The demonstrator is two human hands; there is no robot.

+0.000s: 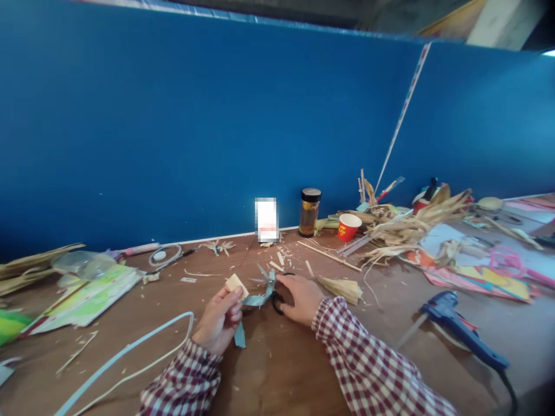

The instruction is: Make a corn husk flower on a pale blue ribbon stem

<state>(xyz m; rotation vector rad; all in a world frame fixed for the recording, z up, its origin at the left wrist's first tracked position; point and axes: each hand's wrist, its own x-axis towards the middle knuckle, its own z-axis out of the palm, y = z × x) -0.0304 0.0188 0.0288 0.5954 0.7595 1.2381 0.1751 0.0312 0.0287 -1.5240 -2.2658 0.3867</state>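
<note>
My left hand (220,320) is closed around a small pale block (236,285) held between thumb and fingers, with a light blue strip (255,300) running from it. My right hand (299,297) is closed on black-handled scissors (277,299), whose blades meet the blue strip near a blue folded shape (266,276). Both sleeves are red and white check. The hands rest over the brown table (281,358) near its middle.
A dried husk bundle (342,287) lies right of my right hand. A blue glue gun (459,326) lies at the right. A jar (309,211), a red paper cup (348,227), dried leaves (411,225), coloured papers (87,297) and a pale blue cord (125,352) surround the hands.
</note>
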